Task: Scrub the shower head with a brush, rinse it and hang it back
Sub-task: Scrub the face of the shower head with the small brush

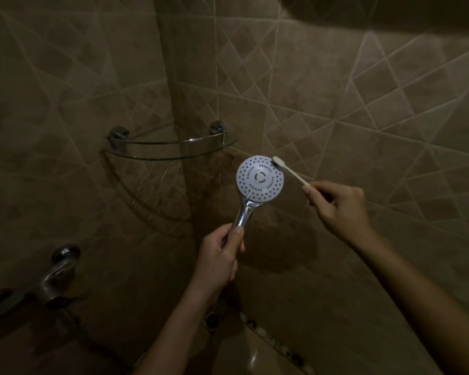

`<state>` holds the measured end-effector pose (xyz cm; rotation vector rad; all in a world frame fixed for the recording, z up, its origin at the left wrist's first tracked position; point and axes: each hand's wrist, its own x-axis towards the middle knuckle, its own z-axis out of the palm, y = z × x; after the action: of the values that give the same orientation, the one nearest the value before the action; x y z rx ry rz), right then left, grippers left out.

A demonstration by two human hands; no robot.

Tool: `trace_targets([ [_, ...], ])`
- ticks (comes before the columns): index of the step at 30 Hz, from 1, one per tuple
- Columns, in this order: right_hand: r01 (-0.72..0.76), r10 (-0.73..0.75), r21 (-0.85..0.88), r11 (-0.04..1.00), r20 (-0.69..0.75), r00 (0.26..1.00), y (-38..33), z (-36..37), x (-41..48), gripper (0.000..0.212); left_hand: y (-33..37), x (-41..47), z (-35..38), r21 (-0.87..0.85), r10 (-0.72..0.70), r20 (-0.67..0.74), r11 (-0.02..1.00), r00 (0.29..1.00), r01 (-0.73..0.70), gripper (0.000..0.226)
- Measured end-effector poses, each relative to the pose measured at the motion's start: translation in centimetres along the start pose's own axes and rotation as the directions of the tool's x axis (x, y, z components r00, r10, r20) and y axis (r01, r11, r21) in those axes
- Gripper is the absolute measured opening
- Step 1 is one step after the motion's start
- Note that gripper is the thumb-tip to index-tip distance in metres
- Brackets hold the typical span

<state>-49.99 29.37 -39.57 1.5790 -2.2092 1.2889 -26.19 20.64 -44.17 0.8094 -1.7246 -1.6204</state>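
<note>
The shower head (260, 177) is a round white disc dotted with dark holes, on a chrome handle, its face turned toward me. My left hand (222, 255) grips the lower end of that handle and holds it upright in front of the corner. A pale toothbrush-like brush (290, 170) lies with its bristle end against the disc's upper right rim. My right hand (339, 204) pinches the brush's handle end between fingers and thumb, to the right of the shower head.
A glass corner shelf (171, 150) with chrome brackets juts from the tiled corner behind the shower head. A chrome tap (56, 272) sticks out of the left wall low down. A floor drain (213, 318) shows below my left forearm.
</note>
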Motion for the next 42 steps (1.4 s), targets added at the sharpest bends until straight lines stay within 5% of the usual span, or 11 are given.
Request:
trace_targets([
  [5,0.259,-0.27,0.074,0.963,0.25,0.93,-0.2,-0.1,-1.1,0.015,-0.1,-0.2,0.1,-0.006,0.014,0.012,1.0,1.0,-0.014,0.035],
  [10,-0.06,0.066,0.075,0.995,-0.086,0.994,0.2,-0.4,0.4,0.012,-0.2,-0.1,-0.1,-0.012,0.027,0.017,1.0,0.999,-0.026,0.034],
  [14,0.093,-0.116,0.113,0.989,0.215,0.97,-0.7,-0.6,-0.9,0.014,-0.5,-0.1,-0.3,-0.013,0.027,0.028,1.0,0.999,-0.026,0.039],
  [19,-0.083,0.086,0.039,0.996,-0.097,0.992,-1.0,-0.1,0.4,0.014,-0.5,-0.1,-0.1,-0.013,0.012,0.037,1.0,0.999,-0.012,0.038],
  [24,0.098,-0.114,0.089,0.991,0.21,0.971,-1.5,-0.5,-0.7,0.014,-0.3,-0.2,-0.3,-0.026,0.023,0.031,0.999,0.999,-0.022,0.034],
  [28,-0.063,0.07,0.091,0.994,-0.076,0.995,-0.7,-1.2,0.5,0.012,-0.1,-0.2,-0.5,-0.06,0.02,0.02,0.998,1.0,-0.019,0.036],
  [32,0.173,-0.19,0.088,0.981,0.243,0.951,-1.2,-1.2,-1.3,0.017,0.0,-0.4,-0.6,-0.047,0.038,0.023,0.998,0.999,-0.037,0.038],
  [37,-0.049,0.052,0.033,0.998,-0.101,0.994,-0.5,-1.0,-0.5,0.016,-0.4,-0.6,-0.6,-0.061,0.012,0.032,0.998,0.999,-0.01,0.04],
  [40,0.17,-0.186,0.092,0.981,0.196,0.963,-1.2,-1.4,-1.6,0.016,-0.5,-0.7,-0.5,-0.082,-0.002,0.045,0.997,0.999,0.006,0.041],
  [42,0.195,-0.198,0.038,0.98,0.235,0.951,-0.8,-1.0,-1.7,0.019,-0.5,-0.8,-0.5,-0.108,-0.011,0.047,0.994,0.999,0.016,0.04],
])
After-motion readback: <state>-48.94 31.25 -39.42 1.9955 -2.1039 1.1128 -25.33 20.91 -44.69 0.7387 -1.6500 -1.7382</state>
